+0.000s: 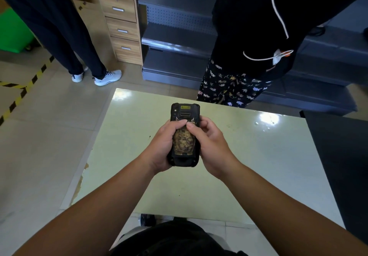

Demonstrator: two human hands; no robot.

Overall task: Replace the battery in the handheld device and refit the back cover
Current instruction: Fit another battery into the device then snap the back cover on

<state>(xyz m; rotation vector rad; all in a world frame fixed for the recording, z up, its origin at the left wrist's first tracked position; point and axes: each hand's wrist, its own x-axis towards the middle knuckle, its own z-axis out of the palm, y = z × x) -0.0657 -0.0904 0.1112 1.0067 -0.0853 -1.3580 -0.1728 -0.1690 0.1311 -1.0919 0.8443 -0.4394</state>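
Observation:
A black rugged handheld device (185, 110) is held back-side up above the pale green table (258, 156). Its back carries a worn, yellow-brown mottled panel (183, 142), either the cover or the battery label; I cannot tell which. My left hand (161, 146) wraps the device's left side, thumb lying across the panel's top. My right hand (211, 142) grips the right side, its thumb pressing near the two small latches below the yellow sticker. The device's lower end shows a dark recess.
A person in patterned trousers (229, 88) stands at the table's far edge. Another person's legs and white shoes (107, 77) stand on the floor at left, by a wooden drawer unit (123, 28). Grey shelving (175, 36) lies behind. A black surface (338, 156) adjoins the table's right.

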